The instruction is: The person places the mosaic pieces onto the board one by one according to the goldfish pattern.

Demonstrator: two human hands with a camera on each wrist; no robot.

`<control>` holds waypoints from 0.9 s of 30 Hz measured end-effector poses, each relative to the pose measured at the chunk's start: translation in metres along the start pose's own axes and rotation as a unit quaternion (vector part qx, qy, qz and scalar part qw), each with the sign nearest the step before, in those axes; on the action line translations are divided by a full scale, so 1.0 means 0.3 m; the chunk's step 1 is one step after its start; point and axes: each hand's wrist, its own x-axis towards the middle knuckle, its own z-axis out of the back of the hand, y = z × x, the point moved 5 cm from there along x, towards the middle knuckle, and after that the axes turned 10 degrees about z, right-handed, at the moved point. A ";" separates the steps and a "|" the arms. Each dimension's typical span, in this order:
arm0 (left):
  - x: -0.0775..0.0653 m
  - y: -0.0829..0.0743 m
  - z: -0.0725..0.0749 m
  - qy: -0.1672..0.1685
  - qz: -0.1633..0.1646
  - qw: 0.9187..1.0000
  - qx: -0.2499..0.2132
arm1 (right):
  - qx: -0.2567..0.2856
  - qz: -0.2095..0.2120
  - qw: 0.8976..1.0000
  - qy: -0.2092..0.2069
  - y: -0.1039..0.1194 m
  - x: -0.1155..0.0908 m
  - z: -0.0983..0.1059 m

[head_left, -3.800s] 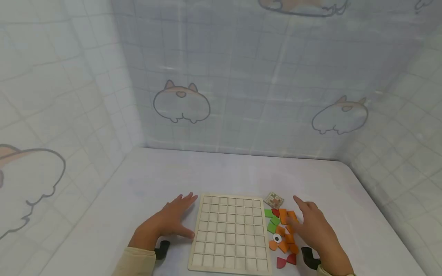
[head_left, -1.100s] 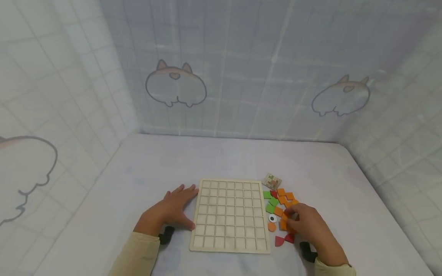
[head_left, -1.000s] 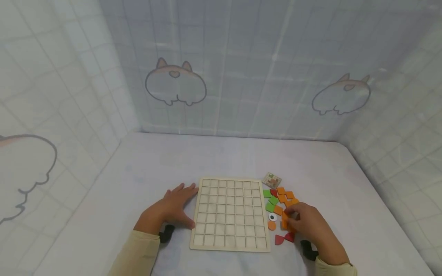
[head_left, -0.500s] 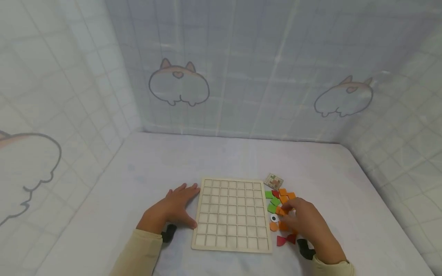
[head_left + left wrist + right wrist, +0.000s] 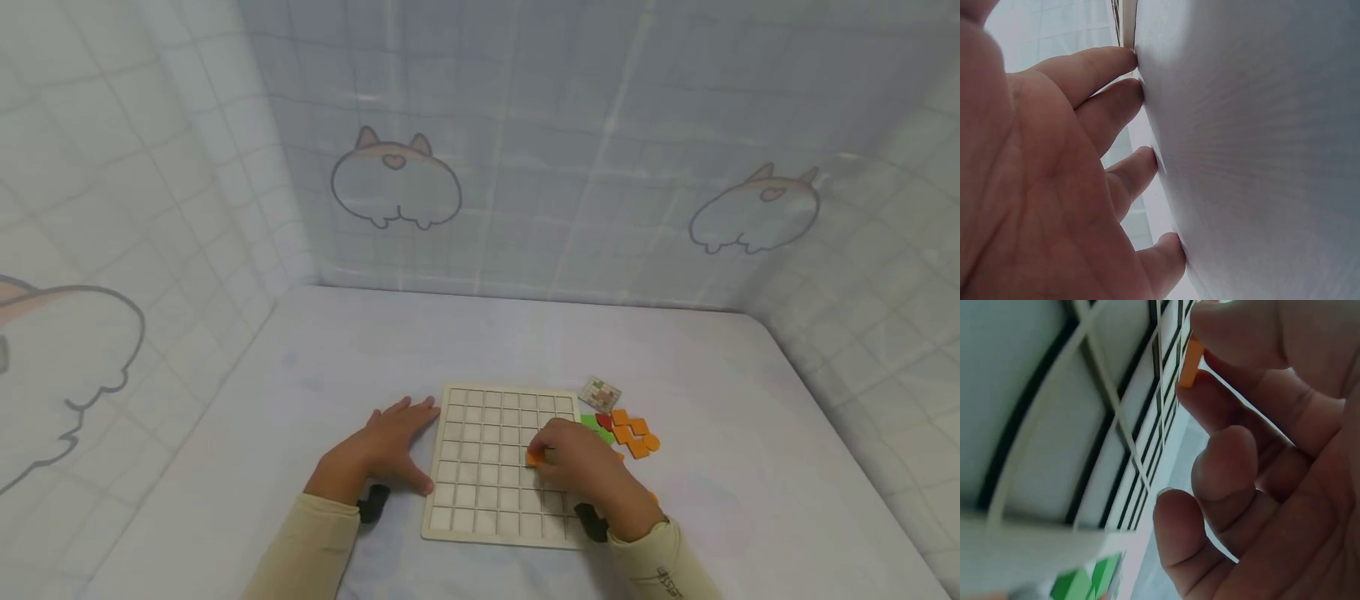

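A pale wooden grid board (image 5: 480, 475) lies on the white table. My right hand (image 5: 581, 462) is over its right half and pinches an orange square tile (image 5: 534, 458) between thumb and fingers. In the right wrist view the orange tile (image 5: 1190, 362) sits right at the grid's ridges, with the other fingers loosely bent. My left hand (image 5: 386, 450) rests at the board's left edge, fingers spread, thumb and a fingertip at the rim. In the left wrist view the left hand's fingertips (image 5: 1132, 94) touch the tabletop, one beside the board's edge (image 5: 1127, 25).
Right of the board lie several orange tiles (image 5: 628, 435), green tiles (image 5: 592, 421) and a red piece (image 5: 604, 422). Other pieces are hidden behind my right hand and forearm. A small patterned card (image 5: 600, 393) lies behind them. A tile-patterned curtain (image 5: 540, 167) stands around the table.
My right hand reached down into the loose pieces, took hold of an orange square tile and moved left with it over the board. My left hand stayed at the board's left edge.
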 end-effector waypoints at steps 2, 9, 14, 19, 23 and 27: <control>0.002 -0.001 -0.004 0.003 0.000 1.000 0.001 | -0.001 0.005 1.000 0.006 0.001 0.009 -0.013; 0.004 -0.002 -0.002 0.003 0.001 1.000 0.007 | 0.002 -0.017 1.000 0.005 0.000 0.020 -0.030; 0.007 0.000 -0.003 0.003 0.002 1.000 0.002 | -0.005 -0.030 1.000 0.006 -0.002 0.018 -0.033; 0.010 -0.004 -0.008 0.007 0.000 1.000 -0.002 | -0.035 -0.023 0.999 0.002 -0.006 0.013 -0.041; 0.013 0.000 -0.011 0.002 0.001 1.000 0.003 | -0.041 -0.015 0.999 -0.002 -0.006 0.012 -0.041; 0.018 0.011 -0.007 0.002 0.000 1.000 0.008 | -0.036 -0.006 0.999 0.004 -0.001 -0.010 -0.027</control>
